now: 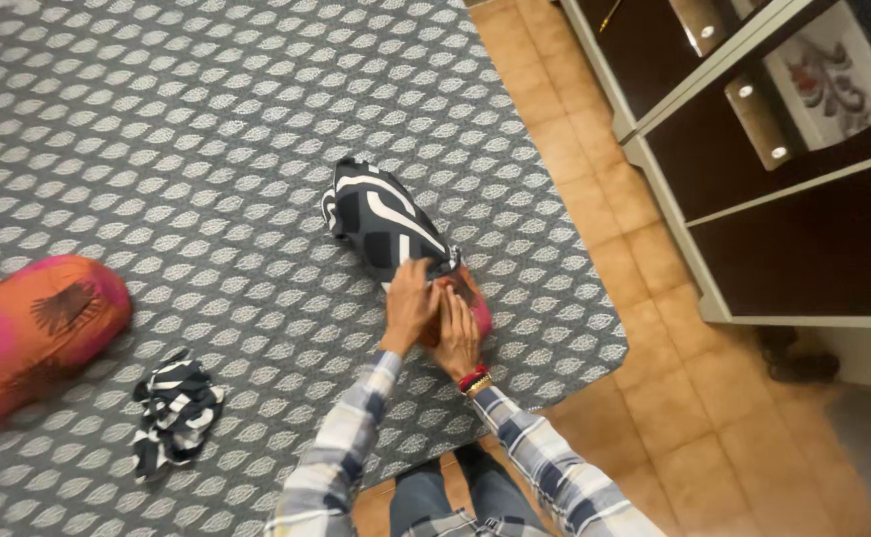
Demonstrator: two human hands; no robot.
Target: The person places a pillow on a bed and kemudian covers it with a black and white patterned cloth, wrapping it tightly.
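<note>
I am over a grey woven rug with a pale leaf pattern, which covers most of the floor; to the right of the rug run orange-brown floor tiles, and past them stands a dark cabinet with pale frames and glossy doors. Near the middle of the rug lies a long bolster pillow in a black cover with broad white stripes, soft and rounded, its orange-pink end showing at the edge nearest me. My left hand pinches the open hem of that cover, fingers closed on the cloth, and my right hand, with red and gold bangles at the wrist, lies flat against the bare end just beside it. Far to the left on the rug rests a plump orange and pink bolster pillow, and near it a crumpled black-and-white striped cloth.
</note>
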